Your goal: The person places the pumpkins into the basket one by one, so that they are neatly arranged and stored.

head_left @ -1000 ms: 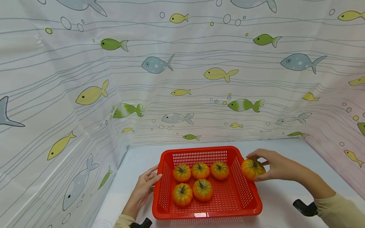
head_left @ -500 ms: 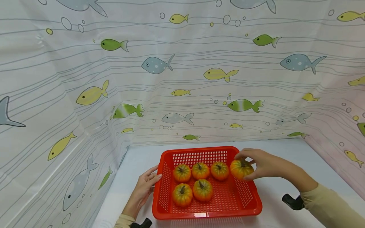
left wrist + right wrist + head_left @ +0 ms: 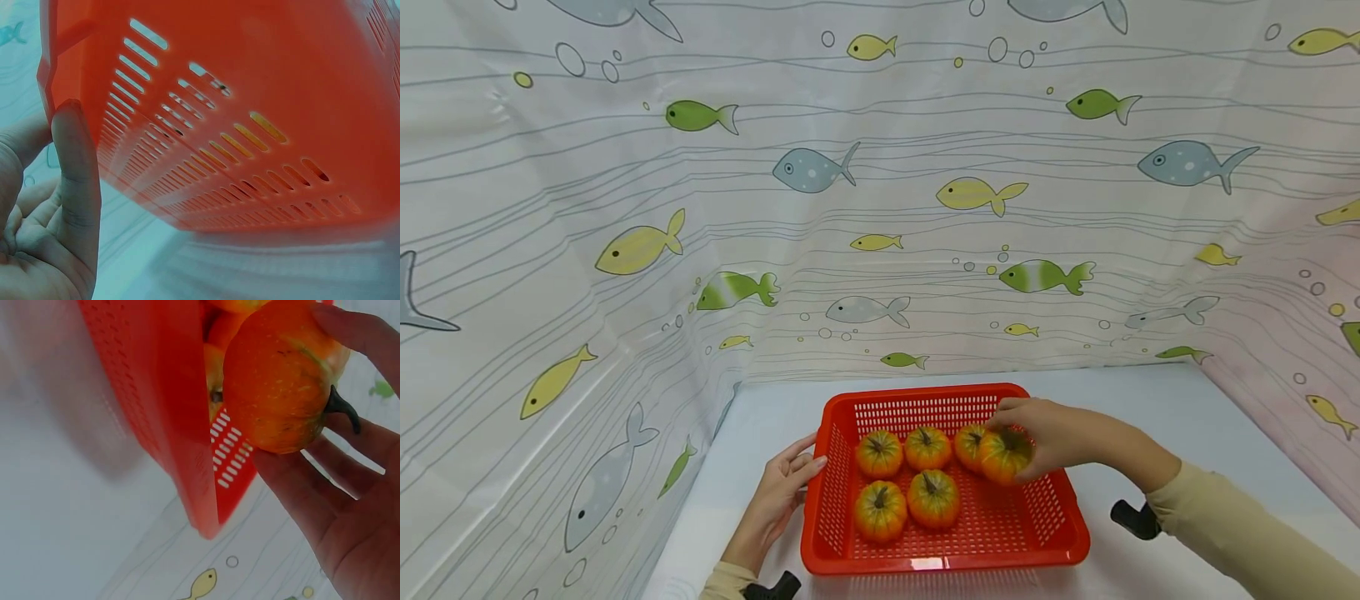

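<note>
My right hand [image 3: 1052,437] holds a small orange-and-green pumpkin [image 3: 1003,457] above the right part of a red plastic basket [image 3: 940,565]. In the right wrist view, thumb and fingers go round this pumpkin [image 3: 275,381], and its dark stem sticks out toward the palm. Several similar pumpkins sit in the basket, among them a front-left pumpkin [image 3: 881,512]; the held one partly covers the back-right pumpkin [image 3: 967,446]. At the basket's left side, my left hand [image 3: 778,492] grips the rim. The left wrist view has the thumb against the rim of the slotted basket wall [image 3: 250,75].
The basket stands on a white tabletop [image 3: 775,417]. A fish-printed sheet [image 3: 880,275] hangs behind and at both sides. Dark wrist devices [image 3: 1135,520] sit near both sleeves.
My right hand has carried its pumpkin leftward, from beside the basket's right rim to over the basket's inside. The left hand and the basket stay put.
</note>
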Motion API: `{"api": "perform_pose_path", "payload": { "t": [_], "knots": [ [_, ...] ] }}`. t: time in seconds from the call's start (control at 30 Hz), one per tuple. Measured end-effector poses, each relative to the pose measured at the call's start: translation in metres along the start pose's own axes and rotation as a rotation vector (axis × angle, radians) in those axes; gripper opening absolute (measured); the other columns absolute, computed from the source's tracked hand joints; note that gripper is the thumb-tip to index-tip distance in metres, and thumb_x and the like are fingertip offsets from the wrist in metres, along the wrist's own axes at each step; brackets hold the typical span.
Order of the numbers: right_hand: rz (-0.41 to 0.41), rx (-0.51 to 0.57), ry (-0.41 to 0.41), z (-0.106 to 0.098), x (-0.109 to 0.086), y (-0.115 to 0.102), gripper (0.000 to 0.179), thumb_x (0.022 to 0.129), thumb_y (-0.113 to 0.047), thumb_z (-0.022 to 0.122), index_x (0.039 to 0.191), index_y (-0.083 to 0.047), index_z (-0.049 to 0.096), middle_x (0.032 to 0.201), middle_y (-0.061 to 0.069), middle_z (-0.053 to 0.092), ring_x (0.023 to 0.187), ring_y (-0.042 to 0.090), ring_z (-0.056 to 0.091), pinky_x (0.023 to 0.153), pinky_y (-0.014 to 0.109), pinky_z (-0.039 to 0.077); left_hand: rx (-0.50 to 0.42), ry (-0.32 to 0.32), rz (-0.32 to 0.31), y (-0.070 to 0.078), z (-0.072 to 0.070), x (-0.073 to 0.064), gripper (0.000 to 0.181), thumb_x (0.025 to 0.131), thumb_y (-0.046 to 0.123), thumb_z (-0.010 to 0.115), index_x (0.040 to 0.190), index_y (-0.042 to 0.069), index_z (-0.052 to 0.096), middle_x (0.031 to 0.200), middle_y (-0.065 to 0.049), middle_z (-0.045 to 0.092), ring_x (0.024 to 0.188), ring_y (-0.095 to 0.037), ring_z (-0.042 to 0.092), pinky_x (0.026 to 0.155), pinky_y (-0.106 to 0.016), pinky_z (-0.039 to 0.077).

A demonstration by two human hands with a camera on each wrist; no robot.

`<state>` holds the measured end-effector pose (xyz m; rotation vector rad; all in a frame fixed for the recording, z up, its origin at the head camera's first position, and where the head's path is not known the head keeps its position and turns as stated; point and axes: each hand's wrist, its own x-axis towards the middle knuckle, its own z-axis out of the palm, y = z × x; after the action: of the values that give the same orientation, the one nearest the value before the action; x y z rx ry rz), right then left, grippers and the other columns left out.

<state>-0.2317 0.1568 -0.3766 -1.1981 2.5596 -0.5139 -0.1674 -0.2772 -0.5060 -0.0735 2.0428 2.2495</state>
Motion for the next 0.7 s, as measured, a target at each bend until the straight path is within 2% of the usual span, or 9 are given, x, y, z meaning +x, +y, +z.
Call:
{"api": "perform_pose_path", "payload": {
  "t": [0.23,0.5,0.57,0.7],
  "knots": [
    [0.015,-0.031,-0.083,0.006,0.018,-0.013,0.062,0.073,-0.033,0.091,0.128,-0.016,0.068,0.124,-0.007,0.067,0.111,0.009,0.061,0.093,0.033,0.059,0.002,-0.003,0.002,0.001,0.001,0.0,0.061,0.101,0.016,0.066,0.157,0.011,0.04,0.091,0.004,0.07,0.074,-0.01,0.073,0.066,-0.027,0.062],
    [0.037,-0.167,-0.181,0.02,0.035,-0.023,0.065,0.07,-0.032,0.093,0.128,-0.017,0.067,0.125,-0.008,0.068,0.116,0.012,0.062,0.101,0.036,0.057,0.003,0.009,0.0,0.001,0.001,0.0,0.06,0.101,0.016,0.067,0.156,0.011,0.041,0.092,0.003,0.071,0.075,-0.011,0.073,0.067,-0.027,0.062],
    [0.044,-0.198,-0.206,0.024,0.038,-0.026,0.063,0.069,-0.033,0.095,0.125,-0.019,0.068,0.12,-0.011,0.069,0.112,0.009,0.062,0.1,0.034,0.058,0.002,0.01,0.0,0.001,0.001,0.0,0.06,0.101,0.016,0.067,0.156,0.011,0.041,0.092,0.003,0.071,0.075,-0.011,0.073,0.067,-0.028,0.062],
    [0.049,-0.249,-0.246,0.028,0.046,-0.031,0.052,0.066,-0.033,0.097,0.109,-0.024,0.07,0.098,-0.017,0.066,0.093,0.002,0.058,0.089,0.026,0.058,-0.001,0.01,0.0,0.001,0.001,0.0,0.06,0.101,0.016,0.067,0.156,0.011,0.042,0.091,0.003,0.071,0.076,-0.01,0.073,0.067,-0.027,0.062]
  ]
}}
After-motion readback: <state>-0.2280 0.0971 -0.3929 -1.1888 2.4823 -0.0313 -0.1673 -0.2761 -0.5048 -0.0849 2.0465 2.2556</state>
